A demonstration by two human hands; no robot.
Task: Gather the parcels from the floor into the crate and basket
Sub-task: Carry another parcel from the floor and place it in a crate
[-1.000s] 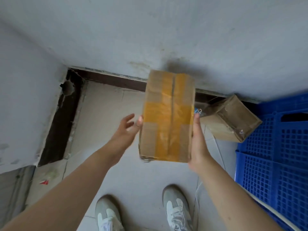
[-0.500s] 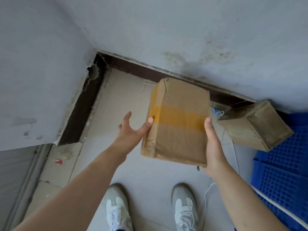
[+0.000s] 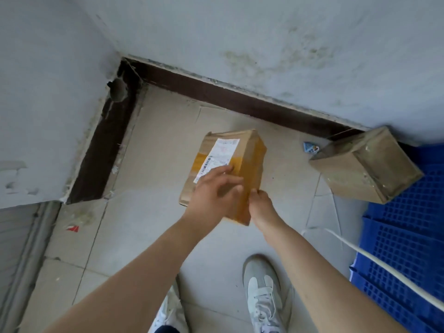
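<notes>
Both arms reach forward and down from the lower edge of the view, forearms bare, converging on one taped parcel (image 3: 242,164), which is held in the air above the tiled floor (image 3: 144,224) in front of the person's feet. The left hand (image 3: 213,195) lies over the parcel's top face, knuckles up and fingers bent across it, with the index fingertip on the white shipping label (image 3: 219,152); its thumb is hidden. This hand is slightly blurred. The right hand (image 3: 260,207) grasps the parcel at its near right corner, thumb on the yellow-taped side and fingers tucked beneath, out of sight. The parcel is tilted, its label face upward and its far end pointing toward the dark skirting (image 3: 216,94) at the foot of the wall (image 3: 264,44). A second parcel (image 3: 365,164), plain brown, sits tilted at the right, between the wall and the blue crate (image 3: 408,236), touching the crate's edge. A white cord (image 3: 384,263) runs across the crate. One grey-and-white shoe (image 3: 262,296) stands on the tiles below the right forearm.
</notes>
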